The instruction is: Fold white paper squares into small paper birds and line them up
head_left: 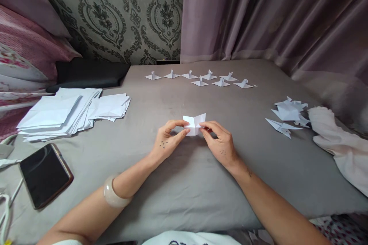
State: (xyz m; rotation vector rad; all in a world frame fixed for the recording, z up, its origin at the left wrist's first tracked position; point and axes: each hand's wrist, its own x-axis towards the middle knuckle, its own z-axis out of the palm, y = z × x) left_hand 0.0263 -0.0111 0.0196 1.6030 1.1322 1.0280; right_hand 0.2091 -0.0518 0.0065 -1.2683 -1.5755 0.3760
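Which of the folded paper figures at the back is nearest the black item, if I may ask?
The paper figure at the far row's left end; the others all stand further right.

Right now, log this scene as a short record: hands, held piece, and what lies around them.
Left hand: pinching the left side of the creased paper
Right hand: pinching its right side
Held piece: white, with an upright middle crease
Far side: eight small folded pieces, rows of five and three
Left side: larger paper stack, smaller paper stack, dark-screened phone nearer
Right side: loose folded papers by a pale cloth
Left wrist: pale bangle
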